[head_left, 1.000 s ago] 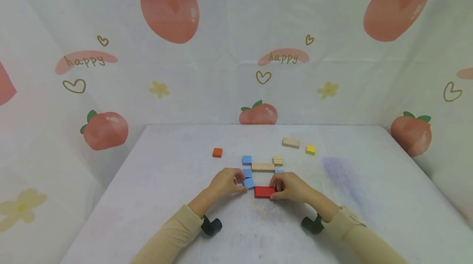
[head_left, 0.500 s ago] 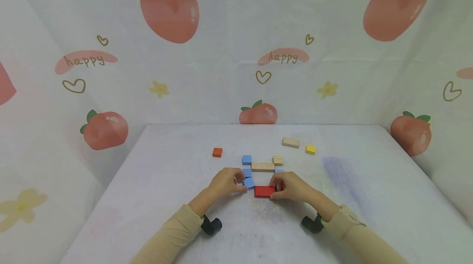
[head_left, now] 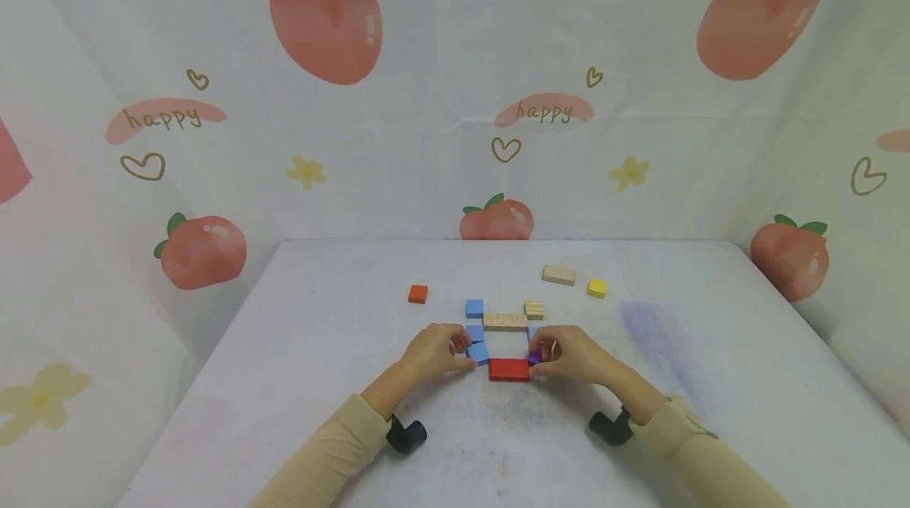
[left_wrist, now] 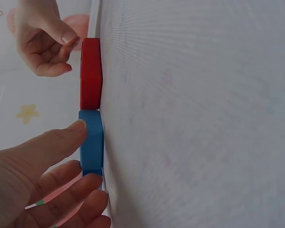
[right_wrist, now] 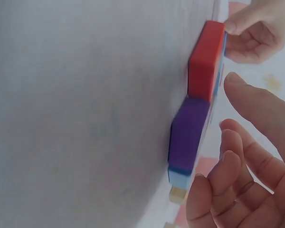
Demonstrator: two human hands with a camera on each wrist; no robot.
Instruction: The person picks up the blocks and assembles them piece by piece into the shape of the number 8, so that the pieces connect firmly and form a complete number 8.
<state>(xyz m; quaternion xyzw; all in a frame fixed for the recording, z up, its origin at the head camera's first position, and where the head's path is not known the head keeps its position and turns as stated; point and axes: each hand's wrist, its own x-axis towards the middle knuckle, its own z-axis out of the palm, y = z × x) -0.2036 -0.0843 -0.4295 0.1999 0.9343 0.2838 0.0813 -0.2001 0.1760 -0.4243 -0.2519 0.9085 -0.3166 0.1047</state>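
Toy blocks form a ring on the white table. My left hand (head_left: pixel 432 351) holds a slightly turned blue block (left_wrist: pixel 92 142) at the ring's near left, thumb at one end and fingers at the other. Beside that block lies a long red block (head_left: pixel 509 370), along the near side. My right hand (head_left: pixel 569 354) hovers by the near right corner, fingers loosely bent around no object. A purple block (right_wrist: pixel 190 135) meets the red one there, apart from the right fingertips in the right wrist view. Behind the purple block sits a light blue block (right_wrist: pixel 179 177), partly hidden in the head view.
A natural wood plank (head_left: pixel 505 322) spans the ring's far side. Further back are a blue block (head_left: pixel 475 308) and a ridged wooden block (head_left: pixel 535 310). Loose pieces lie beyond: an orange block (head_left: pixel 418 294), a pale wooden block (head_left: pixel 558 275) and a yellow block (head_left: pixel 597 288).
My right hand has let go at the red block's right end and shifted slightly right, uncovering that end and the purple block. The left hand stays in place.
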